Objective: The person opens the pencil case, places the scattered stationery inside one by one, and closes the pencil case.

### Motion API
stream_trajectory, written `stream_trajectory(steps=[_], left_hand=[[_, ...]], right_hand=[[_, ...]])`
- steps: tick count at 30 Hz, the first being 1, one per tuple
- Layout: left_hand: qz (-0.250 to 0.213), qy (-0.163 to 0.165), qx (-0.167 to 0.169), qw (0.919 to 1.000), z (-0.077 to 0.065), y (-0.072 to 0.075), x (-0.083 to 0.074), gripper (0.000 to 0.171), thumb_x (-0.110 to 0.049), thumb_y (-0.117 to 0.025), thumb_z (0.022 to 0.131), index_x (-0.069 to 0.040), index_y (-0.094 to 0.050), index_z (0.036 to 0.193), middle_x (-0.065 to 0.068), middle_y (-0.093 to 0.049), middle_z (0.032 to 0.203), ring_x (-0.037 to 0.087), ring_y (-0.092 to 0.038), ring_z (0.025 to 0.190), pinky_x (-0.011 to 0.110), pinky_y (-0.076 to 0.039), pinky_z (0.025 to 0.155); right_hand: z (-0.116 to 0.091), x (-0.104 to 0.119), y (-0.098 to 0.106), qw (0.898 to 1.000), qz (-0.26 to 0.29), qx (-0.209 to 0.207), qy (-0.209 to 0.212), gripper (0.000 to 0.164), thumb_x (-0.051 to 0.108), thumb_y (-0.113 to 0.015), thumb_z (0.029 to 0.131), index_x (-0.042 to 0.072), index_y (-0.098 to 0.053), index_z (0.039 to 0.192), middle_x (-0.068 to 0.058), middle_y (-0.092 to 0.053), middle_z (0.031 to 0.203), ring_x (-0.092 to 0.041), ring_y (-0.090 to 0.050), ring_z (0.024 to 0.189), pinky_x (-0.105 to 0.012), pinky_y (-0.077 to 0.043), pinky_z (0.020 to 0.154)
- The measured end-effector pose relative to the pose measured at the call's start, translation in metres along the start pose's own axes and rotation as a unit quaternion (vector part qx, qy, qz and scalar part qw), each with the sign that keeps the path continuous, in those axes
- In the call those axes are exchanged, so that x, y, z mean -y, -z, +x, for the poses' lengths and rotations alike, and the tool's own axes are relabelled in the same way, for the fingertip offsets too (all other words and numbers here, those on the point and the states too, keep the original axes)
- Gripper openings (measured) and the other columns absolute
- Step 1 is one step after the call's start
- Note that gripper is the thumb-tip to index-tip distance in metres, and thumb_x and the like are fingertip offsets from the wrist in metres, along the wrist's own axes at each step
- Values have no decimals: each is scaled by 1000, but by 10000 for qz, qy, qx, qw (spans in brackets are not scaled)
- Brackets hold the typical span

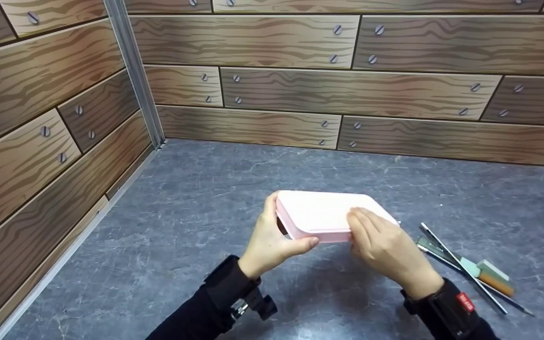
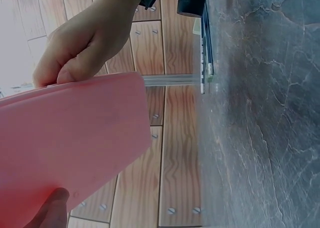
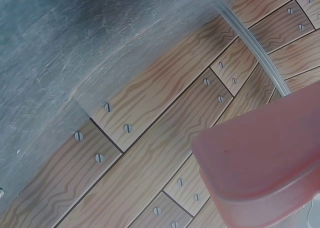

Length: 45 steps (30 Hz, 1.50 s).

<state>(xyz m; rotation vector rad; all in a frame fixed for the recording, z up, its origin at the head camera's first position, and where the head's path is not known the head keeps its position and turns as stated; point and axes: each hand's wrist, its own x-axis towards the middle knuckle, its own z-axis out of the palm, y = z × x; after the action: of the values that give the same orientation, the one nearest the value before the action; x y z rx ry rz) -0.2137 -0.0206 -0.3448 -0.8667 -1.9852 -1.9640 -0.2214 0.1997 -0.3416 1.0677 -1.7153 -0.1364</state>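
Observation:
Both hands hold a shallow pink pencil case [image 1: 324, 212] with rounded corners, tilted above the grey tabletop. My left hand [image 1: 272, 241] grips its left end, thumb along the near edge and fingers round the far side. At the near right part, my right hand [image 1: 385, 245] pinches the rim, fingers on the pale top face. In the left wrist view, the right hand's [image 2: 87, 43] curled fingers and thumb hold the edge of the pink case [image 2: 85, 133]. The right wrist view shows the case's rounded end [image 3: 260, 158]. Its inside is hidden.
Right of the hands, two striped pencils [image 1: 463, 269] lie crossed over a green item [image 1: 470, 267] and an orange-brown piece [image 1: 496, 282], beside a pale green block [image 1: 494, 269]. Wood-patterned walls [image 1: 253, 89] bound the grey tabletop [image 1: 182, 189] at the back and left.

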Motion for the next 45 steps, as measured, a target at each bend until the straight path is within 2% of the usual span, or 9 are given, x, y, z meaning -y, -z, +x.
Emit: stream_trajectory(steps=[5,14,22,28,32,36,41,45], left_hand=[[-7,9,12,10000,0,0,0,77,-9,-76,61,2,-30,122,11,-50,104,18,-55,86,32,-49,69],[143,-106,-23,9998,1,1,1,79,-10,-76,60,3,-29,123,12,-50,106,17,-54,88,31,-49,71],[362,-214,-29,9991,2,3,2,84,-11,-78,59,1,-28,126,10,-49,106,16,-53,88,30,-49,70],[242,-232,156,9993,2,2,4,88,-10,-78,57,-3,-27,128,9,-48,106,17,-55,87,30,-50,68],[21,-479,524,9975,1,1,5,91,-9,-78,57,-6,-25,131,13,-49,107,20,-57,87,32,-50,67],[3,-648,1117,9916,1,2,6,97,-8,-78,57,-7,-19,134,15,-47,110,20,-56,90,32,-50,70],[344,-787,1962,9768,3,5,7,108,-9,-79,56,-7,-9,138,14,-44,117,18,-52,99,28,-47,78],[568,-907,2542,9612,2,3,4,118,-7,-81,53,-4,-1,139,15,-42,122,17,-50,102,26,-44,82]], right_hand=[[0,-1,0,10000,-12,9,68,29,7,-33,83,-13,-51,93,-23,-57,86,-32,-58,78,-35,-48,69],[-4,-2,-1,9995,295,20,-118,31,9,-34,83,-12,-51,97,-22,-58,91,-31,-58,82,-36,-48,71],[-10,-12,-1,9952,846,128,-483,42,27,-36,94,-8,-52,109,-20,-57,102,-32,-56,90,-41,-44,78],[-9,-22,6,9914,1046,59,-785,39,26,-36,95,-7,-54,104,-17,-59,95,-29,-57,83,-39,-46,73],[-7,-28,14,9875,1191,-118,-1023,38,26,-35,95,-6,-54,100,-15,-60,91,-28,-58,80,-37,-46,70],[-8,-34,25,9782,1468,-56,-1467,38,27,-34,95,-4,-54,98,-13,-59,89,-26,-57,80,-33,-44,73],[-13,-43,41,9583,1800,436,-2175,34,26,-35,95,0,-56,99,-9,-58,89,-22,-55,81,-29,-41,75],[-17,-50,49,9514,1879,560,-2375,25,18,-41,93,-1,-56,99,-10,-58,87,-20,-54,77,-26,-40,73]])
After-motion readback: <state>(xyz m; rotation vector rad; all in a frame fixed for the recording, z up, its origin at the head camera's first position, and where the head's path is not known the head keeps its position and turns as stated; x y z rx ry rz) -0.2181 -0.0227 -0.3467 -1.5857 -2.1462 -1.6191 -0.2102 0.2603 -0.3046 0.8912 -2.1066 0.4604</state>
